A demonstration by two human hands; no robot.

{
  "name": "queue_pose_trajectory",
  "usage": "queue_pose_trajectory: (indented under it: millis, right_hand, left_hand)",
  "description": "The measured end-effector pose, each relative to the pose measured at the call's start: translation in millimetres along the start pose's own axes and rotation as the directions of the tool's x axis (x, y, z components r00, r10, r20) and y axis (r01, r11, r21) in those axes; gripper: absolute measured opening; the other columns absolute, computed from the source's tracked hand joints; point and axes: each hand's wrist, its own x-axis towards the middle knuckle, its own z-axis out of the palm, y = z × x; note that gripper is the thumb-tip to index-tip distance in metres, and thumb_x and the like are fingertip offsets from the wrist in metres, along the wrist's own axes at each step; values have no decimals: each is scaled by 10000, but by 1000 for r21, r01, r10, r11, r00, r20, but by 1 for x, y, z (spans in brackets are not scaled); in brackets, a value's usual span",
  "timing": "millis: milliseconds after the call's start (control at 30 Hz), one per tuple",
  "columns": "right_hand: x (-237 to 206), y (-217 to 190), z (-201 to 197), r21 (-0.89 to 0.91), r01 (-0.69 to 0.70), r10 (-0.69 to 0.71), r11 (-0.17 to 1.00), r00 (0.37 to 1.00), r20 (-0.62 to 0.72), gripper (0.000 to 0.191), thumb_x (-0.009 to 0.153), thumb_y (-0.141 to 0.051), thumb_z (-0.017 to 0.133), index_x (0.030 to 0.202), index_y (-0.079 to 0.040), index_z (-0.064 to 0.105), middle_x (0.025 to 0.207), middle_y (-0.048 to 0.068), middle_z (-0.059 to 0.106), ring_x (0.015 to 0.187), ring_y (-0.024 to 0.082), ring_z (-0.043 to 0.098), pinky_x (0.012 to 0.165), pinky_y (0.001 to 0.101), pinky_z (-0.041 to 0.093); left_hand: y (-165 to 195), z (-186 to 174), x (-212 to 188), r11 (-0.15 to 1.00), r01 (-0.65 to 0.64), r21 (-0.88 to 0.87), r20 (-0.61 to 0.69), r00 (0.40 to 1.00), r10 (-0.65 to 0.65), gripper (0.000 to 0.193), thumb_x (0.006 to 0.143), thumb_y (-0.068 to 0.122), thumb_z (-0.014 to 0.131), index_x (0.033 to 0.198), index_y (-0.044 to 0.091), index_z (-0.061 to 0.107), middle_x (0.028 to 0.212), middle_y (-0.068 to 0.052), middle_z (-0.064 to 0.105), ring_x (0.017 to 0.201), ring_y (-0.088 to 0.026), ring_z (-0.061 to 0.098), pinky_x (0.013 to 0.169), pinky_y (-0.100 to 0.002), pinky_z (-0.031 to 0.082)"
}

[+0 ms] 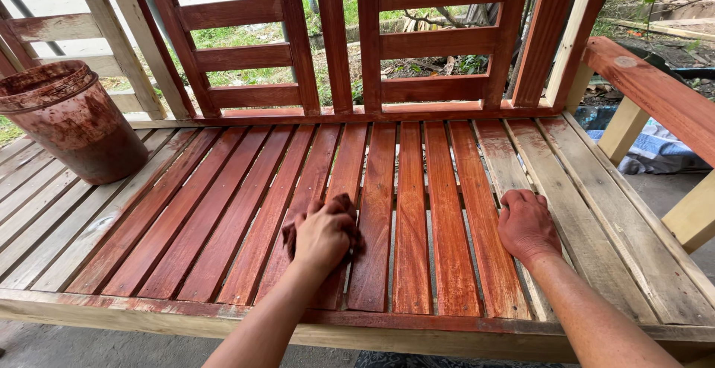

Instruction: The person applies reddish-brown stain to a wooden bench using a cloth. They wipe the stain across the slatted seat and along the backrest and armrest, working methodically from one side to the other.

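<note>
Head view: staining step in hand. Left hand [322, 235] clenched on stained rag [339, 208], right hand [526, 223] flat, empty on slatted bench seat [223, 211]. Next likely: bare right slats [596, 219].

A dark, stain-soaked rag [339, 215] is lying bunched on the slatted seat of a wooden bench [417, 211], near the seat's middle and toward the front edge, showing only as crumpled brown-red folds at the top and sides of the left hand [322, 235] that is pressing it down. The seat slats under and around it are gleaming a wet reddish brown, while the slats at the far left and far right are showing bare, pale grey wood.
</note>
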Motion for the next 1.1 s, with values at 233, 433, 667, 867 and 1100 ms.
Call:
queue_pose_trajectory:
  millis: [233, 433, 667, 867, 1100]
  right_hand:
    - [0, 1, 3, -24, 7, -6, 1000, 1000, 18, 222, 1000, -196, 536, 1196, -142, 625, 1266, 73, 584, 1237, 274, 521, 1043, 423, 482]
    - [0, -2, 1, -30, -6, 7, 1000, 1000, 28, 214, 998, -202, 544, 1184, -139, 630, 1280, 61, 583, 1234, 267, 522, 1048, 421, 489]
    - [0, -2, -1, -28, -15, 16, 1000, 999, 37, 214, 995, -195, 544, 1184, -142, 627, 1280, 58, 577, 1235, 270, 518, 1061, 419, 474]
    - [0, -3, -1, -34, -17, 18, 999, 1000, 22, 204, 987, -193, 553, 1169, -142, 631, 1268, 62, 580, 1226, 275, 521, 1070, 424, 465]
    - [-3, -7, -6, -18, 22, -22, 1000, 999, -28, 191, 958, -190, 579, 1128, -123, 630, 1236, 73, 602, 1190, 298, 542, 1056, 425, 470]
  left_hand:
    - [16, 6, 47, 985, -41, 169, -45, 998, 49, 179, 761, 201, 701, 859, 243, 845, 1153, 5, 654, 1243, -305, 457, 1045, -638, 263]
    - [12, -10, -13, 984, -160, 81, 23, 987, 158, 137, 730, 181, 706, 810, 212, 812, 1052, -2, 647, 1182, -292, 500, 990, -561, 323]
    - [25, -48, -92, 984, -173, 38, 211, 964, 161, 159, 714, 97, 642, 743, 182, 773, 1008, 22, 633, 1169, -228, 521, 1013, -480, 362]
    - [3, -57, -32, 956, 49, -289, 526, 843, 116, 254, 656, 62, 628, 782, 164, 823, 1133, 31, 708, 1155, -233, 596, 1112, -498, 501]
    - [41, -57, -57, 993, 6, -116, 398, 916, 41, 622, 793, 449, 787, 1395, 416, 635, 1695, -46, 255, 1529, -405, 204, 1080, -733, 46]
